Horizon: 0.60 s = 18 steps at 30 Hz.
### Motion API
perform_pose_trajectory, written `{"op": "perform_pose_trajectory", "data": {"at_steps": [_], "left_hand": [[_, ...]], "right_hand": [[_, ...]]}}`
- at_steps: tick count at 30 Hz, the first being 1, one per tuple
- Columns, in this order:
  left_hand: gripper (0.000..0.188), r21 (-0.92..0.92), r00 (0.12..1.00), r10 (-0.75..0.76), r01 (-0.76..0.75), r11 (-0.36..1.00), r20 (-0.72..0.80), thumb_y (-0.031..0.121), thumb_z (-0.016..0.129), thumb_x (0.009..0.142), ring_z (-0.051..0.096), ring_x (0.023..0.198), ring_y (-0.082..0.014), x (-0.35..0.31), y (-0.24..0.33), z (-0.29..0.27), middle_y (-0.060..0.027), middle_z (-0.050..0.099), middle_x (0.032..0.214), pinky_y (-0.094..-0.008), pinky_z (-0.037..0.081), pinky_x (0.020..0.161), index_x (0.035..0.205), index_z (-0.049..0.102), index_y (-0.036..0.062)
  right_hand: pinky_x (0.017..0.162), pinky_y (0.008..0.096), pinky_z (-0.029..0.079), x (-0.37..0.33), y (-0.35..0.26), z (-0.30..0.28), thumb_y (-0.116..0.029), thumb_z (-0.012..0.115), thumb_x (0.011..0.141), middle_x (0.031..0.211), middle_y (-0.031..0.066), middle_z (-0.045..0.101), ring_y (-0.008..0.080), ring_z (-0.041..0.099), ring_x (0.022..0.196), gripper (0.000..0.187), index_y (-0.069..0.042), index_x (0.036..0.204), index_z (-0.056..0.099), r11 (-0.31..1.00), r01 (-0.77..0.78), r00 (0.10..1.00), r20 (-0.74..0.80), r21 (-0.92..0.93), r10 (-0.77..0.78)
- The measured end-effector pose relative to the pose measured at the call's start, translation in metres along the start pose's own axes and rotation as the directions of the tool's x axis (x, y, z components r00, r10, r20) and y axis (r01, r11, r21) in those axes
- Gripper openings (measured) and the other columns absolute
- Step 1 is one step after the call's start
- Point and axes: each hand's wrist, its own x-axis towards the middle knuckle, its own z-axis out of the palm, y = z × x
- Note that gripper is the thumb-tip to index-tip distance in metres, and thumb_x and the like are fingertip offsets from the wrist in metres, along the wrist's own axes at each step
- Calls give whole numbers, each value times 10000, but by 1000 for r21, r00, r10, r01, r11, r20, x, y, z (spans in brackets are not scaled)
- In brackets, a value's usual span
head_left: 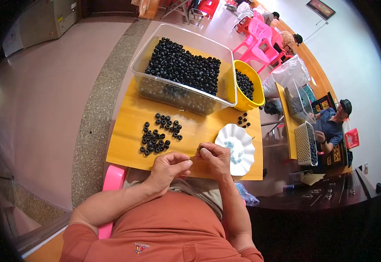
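Observation:
Both my hands meet over the near edge of a small yellow wooden table. My left hand is closed in a pinch, thumb against forefinger. Just to its right, my right hand is also pinched, its fingers curled; what either holds is too small or hidden. Beyond my left hand lies a loose group of small black hollow round parts. Next to my right hand stands a white scalloped plate with tiny blue-green pieces in it. A few more black parts lie beyond the plate.
A clear plastic bin full of black parts stands at the table's far side, a yellow bucket of them beside it. To the right, a co-worker sits by a white perforated basket. Pink chairs stand farther back.

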Motion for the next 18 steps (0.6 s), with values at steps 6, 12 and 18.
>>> {"op": "perform_pose_trajectory", "data": {"at_steps": [6,12,18], "left_hand": [[206,8,1000,-8,8,1000,-11,103,717,835,628,710,-92,-1,2,0,-35,651,883,-210,527,656,999,621,22],[203,8,1000,-8,8,1000,-8,101,717,836,626,717,-93,0,1,0,-33,649,886,-211,530,660,997,624,22],[201,1,1000,-2,2,1000,-11,98,716,835,627,720,-94,-1,0,0,-33,648,892,-213,533,663,997,624,21]], "right_hand": [[722,276,517,-2,-1,3,-48,629,882,863,68,671,130,618,785,152,58,986,662,991,-4,1000,2,137,4],[735,287,514,-4,-1,4,-39,632,881,863,97,652,163,612,775,130,32,988,649,953,-55,998,29,298,48],[733,310,543,-5,0,2,-46,659,863,882,111,653,176,624,765,146,38,981,646,913,-88,996,42,399,77]]}}
